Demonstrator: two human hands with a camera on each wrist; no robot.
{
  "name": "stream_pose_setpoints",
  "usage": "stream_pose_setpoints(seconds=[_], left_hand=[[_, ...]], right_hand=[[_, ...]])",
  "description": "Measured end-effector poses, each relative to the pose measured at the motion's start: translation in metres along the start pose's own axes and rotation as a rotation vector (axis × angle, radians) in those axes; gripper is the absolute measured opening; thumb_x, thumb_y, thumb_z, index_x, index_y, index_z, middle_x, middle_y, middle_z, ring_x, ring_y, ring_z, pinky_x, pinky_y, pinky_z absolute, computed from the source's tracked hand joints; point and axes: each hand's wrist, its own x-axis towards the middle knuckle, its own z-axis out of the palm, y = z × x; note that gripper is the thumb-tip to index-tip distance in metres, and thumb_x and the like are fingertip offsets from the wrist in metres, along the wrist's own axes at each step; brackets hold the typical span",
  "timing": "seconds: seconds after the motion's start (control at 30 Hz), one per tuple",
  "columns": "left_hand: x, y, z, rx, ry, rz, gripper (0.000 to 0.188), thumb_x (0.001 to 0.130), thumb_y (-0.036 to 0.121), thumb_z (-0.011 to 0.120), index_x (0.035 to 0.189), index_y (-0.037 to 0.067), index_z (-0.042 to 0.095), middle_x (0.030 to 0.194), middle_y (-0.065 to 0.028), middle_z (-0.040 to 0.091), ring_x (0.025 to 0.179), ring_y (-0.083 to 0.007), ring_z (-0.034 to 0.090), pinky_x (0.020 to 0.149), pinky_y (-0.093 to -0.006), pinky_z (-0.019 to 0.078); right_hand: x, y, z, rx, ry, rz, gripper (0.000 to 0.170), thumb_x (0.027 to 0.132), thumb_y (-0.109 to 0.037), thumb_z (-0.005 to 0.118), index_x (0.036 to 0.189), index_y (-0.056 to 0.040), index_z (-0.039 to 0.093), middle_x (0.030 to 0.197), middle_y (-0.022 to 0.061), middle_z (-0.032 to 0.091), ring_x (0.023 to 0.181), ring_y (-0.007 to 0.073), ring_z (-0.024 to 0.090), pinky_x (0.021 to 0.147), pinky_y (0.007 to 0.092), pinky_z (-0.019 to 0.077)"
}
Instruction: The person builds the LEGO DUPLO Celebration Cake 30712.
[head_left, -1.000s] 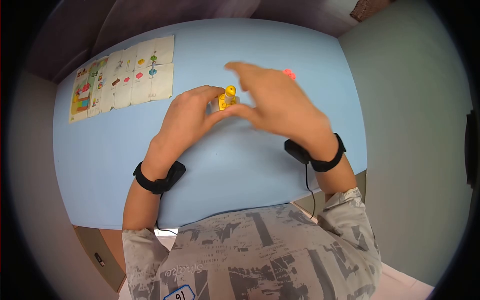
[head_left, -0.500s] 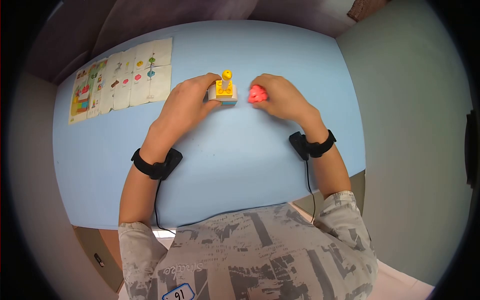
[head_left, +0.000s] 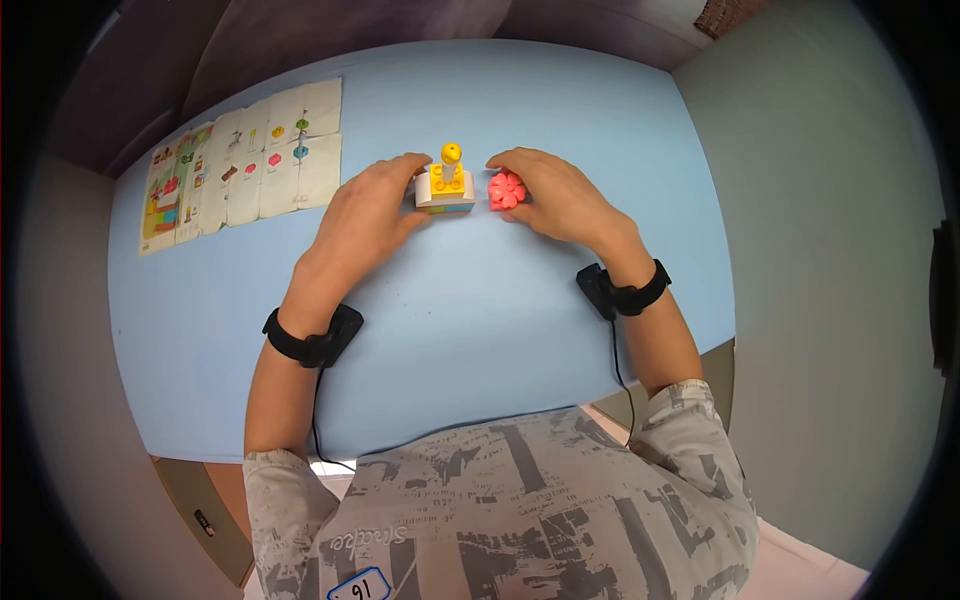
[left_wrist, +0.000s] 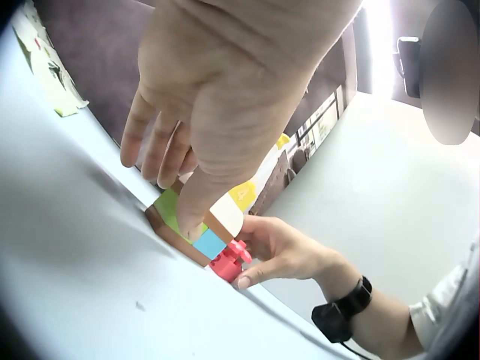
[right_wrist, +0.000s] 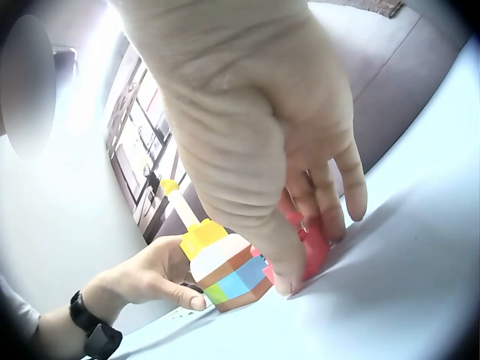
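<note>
A small toy cake of building bricks stands upright on the blue table. It has brown, green and blue lower layers, a white layer, a yellow brick and a candle with a yellow tip. My left hand holds the cake's left end, thumb in front and fingers behind. Pink flower-shaped bricks lie between the thumb and fingers of my right hand, just right of the cake. The right wrist view has that thumb over the pink bricks, hiding part of them.
A creased instruction sheet with brick pictures lies at the table's back left. Black wrist cameras with cables are strapped to both forearms. A grey wall borders the table on the right.
My right hand moved from over the cake to the pink bricks at the right, took hold of them and brought them close to the cake. The left hand stayed at the cake.
</note>
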Motion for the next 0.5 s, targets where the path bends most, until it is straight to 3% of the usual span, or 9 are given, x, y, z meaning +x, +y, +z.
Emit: stream_pose_setpoints(seconds=[0.17,0.2,0.27,0.33,0.37,0.4,0.47,0.5], left_hand=[[-0.008,-0.009,-0.023,-0.108,0.171,-0.023,0.072,0.086,0.012,0.089,0.152,0.01,0.06,0.141,-0.0107,0.072,0.129,-0.0279,0.067,0.104,-0.0408,0.0555],[-0.008,-0.021,-0.03,-0.151,0.221,-0.027,0.073,0.086,0.013,0.089,0.153,0.011,0.059,0.142,-0.0091,0.071,0.13,-0.0256,0.067,0.103,-0.0396,0.0554],[-0.01,-0.055,-0.045,-0.255,0.371,-0.062,0.057,0.095,0.016,0.083,0.148,0.007,0.064,0.131,-0.0068,0.076,0.116,-0.0188,0.071,0.093,-0.0316,0.0553],[-0.017,-0.093,-0.064,-0.431,0.521,-0.187,0.04,0.103,0.021,0.077,0.138,0.004,0.068,0.115,-0.0067,0.078,0.099,-0.0137,0.071,0.08,-0.0264,0.053],[-0.024,-0.114,-0.071,-0.565,0.598,-0.252,0.032,0.106,0.024,0.074,0.129,0.002,0.071,0.103,-0.0057,0.078,0.088,-0.0105,0.069,0.072,-0.0233,0.0506],[-0.032,-0.141,-0.079,-0.724,0.683,-0.304,0.027,0.107,0.027,0.072,0.122,0.004,0.071,0.094,-0.0032,0.073,0.081,-0.0086,0.064,0.068,-0.0227,0.0465],[-0.047,-0.194,-0.086,-1.047,0.845,-0.396,0.024,0.11,0.031,0.069,0.108,0.008,0.071,0.076,0.0018,0.063,0.067,-0.0048,0.054,0.059,-0.0214,0.0382],[-0.057,-0.213,-0.086,-1.193,0.874,-0.317,0.023,0.111,0.03,0.067,0.103,0.009,0.069,0.073,0.0031,0.056,0.064,-0.0055,0.047,0.057,-0.0224,0.0348]], right_hand=[[-0.012,0.014,-0.016,0.199,-0.02,0.05,0.061,0.087,-0.011,0.088,0.143,-0.005,0.065,0.133,0.0139,0.073,0.123,0.0288,0.068,0.102,0.0426,0.0558],[-0.014,0.017,-0.024,0.226,0.047,0.049,0.057,0.088,-0.012,0.088,0.14,-0.0043,0.066,0.129,0.0127,0.074,0.119,0.0269,0.069,0.099,0.0404,0.0559],[-0.017,0.026,-0.04,0.28,0.177,0.044,0.049,0.09,-0.012,0.087,0.135,-0.0028,0.069,0.12,0.0103,0.076,0.112,0.023,0.071,0.093,0.0361,0.0561],[-0.022,0.061,-0.05,0.44,0.39,0.063,0.025,0.098,-0.016,0.081,0.118,-0.001,0.075,0.097,0.0068,0.074,0.089,0.0169,0.07,0.079,0.0295,0.0528],[-0.026,0.088,-0.052,0.624,0.503,0.049,0.017,0.103,-0.02,0.075,0.103,-0.0031,0.072,0.086,0.0046,0.068,0.078,0.0151,0.062,0.071,0.0288,0.0487],[-0.031,0.112,-0.056,0.807,0.618,0.036,0.027,0.107,-0.024,0.07,0.089,-0.0053,0.069,0.075,0.0023,0.062,0.066,0.0134,0.055,0.064,0.028,0.0446],[-0.04,0.136,-0.068,1.233,0.752,0.075,0.045,0.114,-0.031,0.058,0.073,-0.0132,0.05,0.063,-0.0015,0.04,0.057,0.0116,0.031,0.055,0.0299,0.0312],[-0.044,0.144,-0.069,1.334,0.822,0.11,0.048,0.115,-0.032,0.056,0.072,-0.0146,0.045,0.063,-0.0019,0.035,0.057,0.0119,0.027,0.054,0.0306,0.0284]])
